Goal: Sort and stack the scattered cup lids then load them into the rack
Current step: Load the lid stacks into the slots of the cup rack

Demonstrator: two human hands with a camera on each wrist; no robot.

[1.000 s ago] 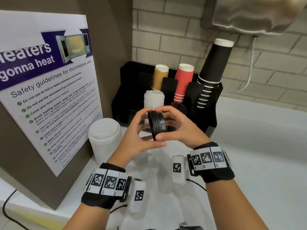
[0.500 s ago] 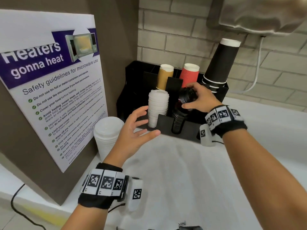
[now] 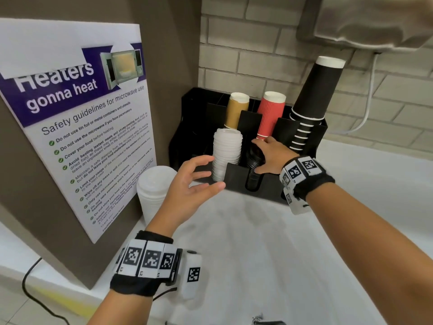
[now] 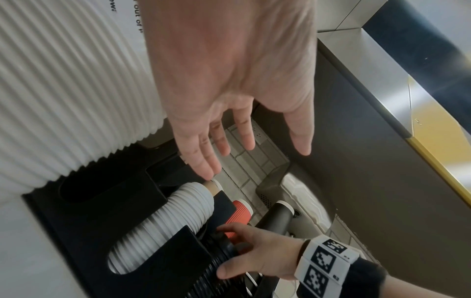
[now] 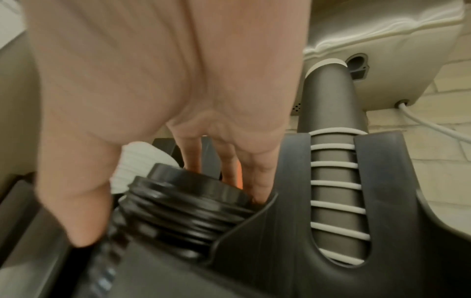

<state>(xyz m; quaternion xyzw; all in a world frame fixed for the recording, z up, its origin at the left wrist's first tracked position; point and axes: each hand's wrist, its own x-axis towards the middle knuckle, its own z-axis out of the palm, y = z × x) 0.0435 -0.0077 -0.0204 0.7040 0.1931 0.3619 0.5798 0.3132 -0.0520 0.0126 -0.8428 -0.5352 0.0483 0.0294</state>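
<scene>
A black rack [image 3: 236, 177] stands at the back of the counter. My right hand [image 3: 255, 157] grips a stack of black lids [image 3: 251, 181] that sits in the rack's front slot. The thumb is at the front and the fingers are behind, as the right wrist view [image 5: 168, 215] shows on the black lids [image 5: 183, 193]. A stack of white lids [image 3: 226, 156] fills the slot to the left. My left hand [image 3: 201, 174] hovers open in front of the rack and holds nothing. A taller stack of white lids [image 3: 154, 191] stands on the counter by the poster.
Brown [image 3: 236, 109], red [image 3: 270, 113] and black [image 3: 314, 99] paper cups stand upside down in the rack's rear slots. A poster board [image 3: 77, 118] walls off the left. A brick wall and a wall unit with a cable [image 3: 370, 102] lie behind. The white counter [image 3: 257, 254] spreads in front.
Both hands held the black lids in front of the rack. The left hand let go and stayed open; the right hand carried the lids into the slot and pushed them lower.
</scene>
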